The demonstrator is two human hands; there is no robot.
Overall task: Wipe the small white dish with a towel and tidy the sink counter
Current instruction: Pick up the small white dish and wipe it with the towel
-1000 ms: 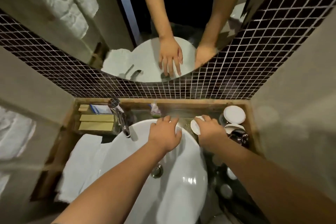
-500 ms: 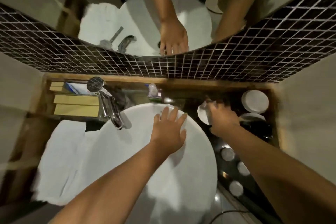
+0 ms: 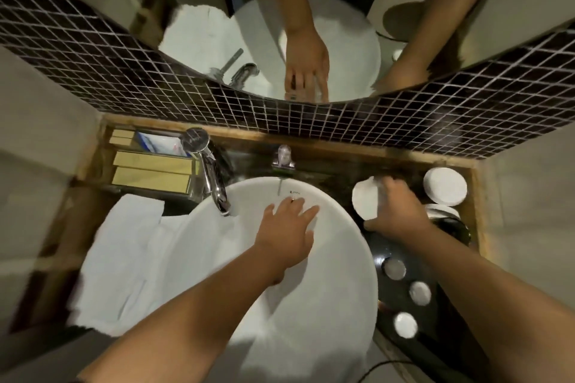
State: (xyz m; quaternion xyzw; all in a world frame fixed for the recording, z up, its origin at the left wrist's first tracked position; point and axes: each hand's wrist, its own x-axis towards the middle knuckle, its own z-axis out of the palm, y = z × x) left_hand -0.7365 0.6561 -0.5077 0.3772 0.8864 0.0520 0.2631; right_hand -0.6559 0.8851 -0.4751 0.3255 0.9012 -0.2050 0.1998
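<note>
Left hand (image 3: 287, 227) flat and palm down with fingers spread on the far rim of the white basin (image 3: 311, 305), holding nothing, right hand (image 3: 396, 211) just right of the basin, fingers closed over the small white dish (image 3: 364, 199) on the dark counter, folded white towel (image 3: 124, 264) left of the basin

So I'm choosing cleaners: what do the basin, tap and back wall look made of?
Basin: glossy white, probably glazed ceramic, given its soft sheen. Tap: polished metal, chrome-like, with mirror-bright highlights. Back wall: small dark square tiles with pale grout lines, apparently glossy mosaic; glass or ceramic is unclear.
</note>
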